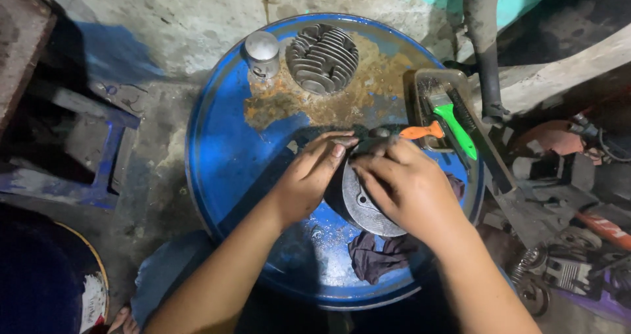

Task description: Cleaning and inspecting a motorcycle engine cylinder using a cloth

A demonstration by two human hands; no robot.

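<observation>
Both my hands on the round grey metal engine part [368, 209] at the blue drum lid's [223, 156] right-centre: left hand [309, 176] and right hand [407, 186], each grip clamped on it. Finned cylinder head [323, 56], small can [262, 52] near far rim; tool tray [453, 110] right edge; left half open.

Bare blue drum top [223, 156] leftward (tool tray [420, 87] crowding right)

I see my left hand [309, 176] and my right hand [407, 186] both resting on a round grey metal part [365, 209] on top of a blue drum [230, 156]. A dark rag [374, 255] lies just under the part. Farther back stand a small shiny can [262, 52] and a grey part with fins [323, 58], and a tray [420, 84] with a green-handled brush [453, 125] sits to the right.
</observation>
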